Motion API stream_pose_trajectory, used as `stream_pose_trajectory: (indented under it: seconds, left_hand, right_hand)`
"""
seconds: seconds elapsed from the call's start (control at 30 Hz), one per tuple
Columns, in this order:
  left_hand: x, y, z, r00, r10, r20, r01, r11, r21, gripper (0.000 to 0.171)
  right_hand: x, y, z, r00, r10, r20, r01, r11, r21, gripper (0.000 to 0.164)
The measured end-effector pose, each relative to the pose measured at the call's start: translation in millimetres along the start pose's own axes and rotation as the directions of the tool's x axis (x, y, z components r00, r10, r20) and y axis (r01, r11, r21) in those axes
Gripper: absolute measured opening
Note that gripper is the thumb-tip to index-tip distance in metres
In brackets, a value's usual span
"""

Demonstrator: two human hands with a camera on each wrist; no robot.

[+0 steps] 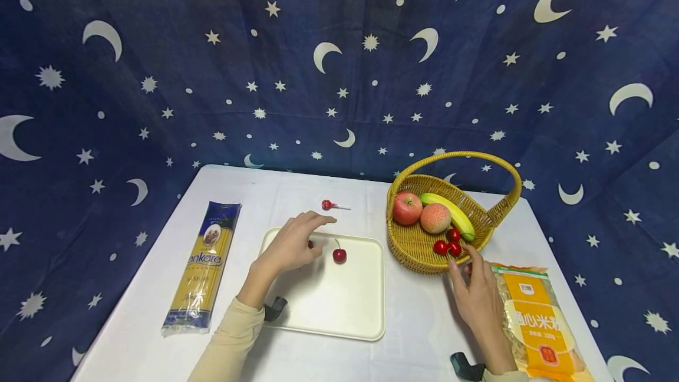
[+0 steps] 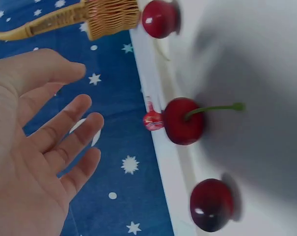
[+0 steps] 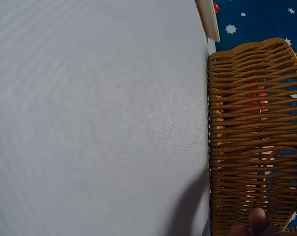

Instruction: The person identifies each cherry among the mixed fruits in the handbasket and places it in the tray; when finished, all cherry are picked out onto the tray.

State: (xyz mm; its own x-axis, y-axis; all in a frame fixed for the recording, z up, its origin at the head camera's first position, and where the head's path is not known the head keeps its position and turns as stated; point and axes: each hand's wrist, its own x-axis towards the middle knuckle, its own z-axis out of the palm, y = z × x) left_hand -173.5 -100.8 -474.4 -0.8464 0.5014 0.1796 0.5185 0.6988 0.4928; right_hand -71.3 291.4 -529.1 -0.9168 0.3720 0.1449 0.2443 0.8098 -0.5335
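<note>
My left hand (image 1: pixel 297 243) hovers over the cream tray (image 1: pixel 366 326), fingers spread and holding nothing. On that tray lies a dark red cherry (image 1: pixel 339 256) with its stem up; the hand partly covers another. Three cherries show in the left wrist view, among them one with a green stem (image 2: pixel 184 121). My right hand (image 1: pixel 480 296) is at the front right rim of the wicker basket (image 1: pixel 419 261), its fingers loosely bent. Its fingertips (image 3: pixel 257 219) appear against the woven wall in the right wrist view. Several red cherries (image 1: pixel 440 247) sit in the basket near this hand.
The basket also holds an apple (image 1: pixel 407 208), a peach (image 1: pixel 435 218) and a banana (image 1: pixel 451 211). A red lollipop (image 1: pixel 328 205) lies behind the tray. A spaghetti pack (image 1: pixel 201 270) is at left, an orange pasta bag (image 1: pixel 541 323) at right by my right hand.
</note>
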Motion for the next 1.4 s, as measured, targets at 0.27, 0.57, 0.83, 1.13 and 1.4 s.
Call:
stream_pose_trajectory:
  seconds: [0.27,0.57,0.83,1.13,1.4]
  left_hand:
    - [20.0,20.8,0.7,0.998,0.057,0.023,-0.056,0.997,-0.057,0.053]
    - [61.4,68.4,13.2,0.972,0.223,0.068,-0.225,0.974,0.016,0.042]
    - [106.0,117.4,18.6,0.927,0.353,0.126,-0.367,0.923,0.112,0.035]
    - [149.9,156.0,42.1,0.856,0.45,0.253,-0.507,0.826,0.245,0.037]
    - [182.5,177.2,62.7,0.837,0.317,0.447,-0.451,0.862,0.233,0.045]
  right_hand:
    - [1,2,0,1.0,-0.007,-0.006,0.007,1.0,-0.001,0.062]
    - [2,3,1,1.0,-0.009,-0.01,0.009,1.0,0.007,0.062]
    - [1,5,1,1.0,-0.01,-0.006,0.01,1.0,0.006,0.062]
    - [2,7,0,0.999,-0.031,-0.019,0.031,0.999,-0.007,0.06]
    - [3,6,-2,0.999,-0.033,-0.011,0.033,0.999,-0.012,0.06]
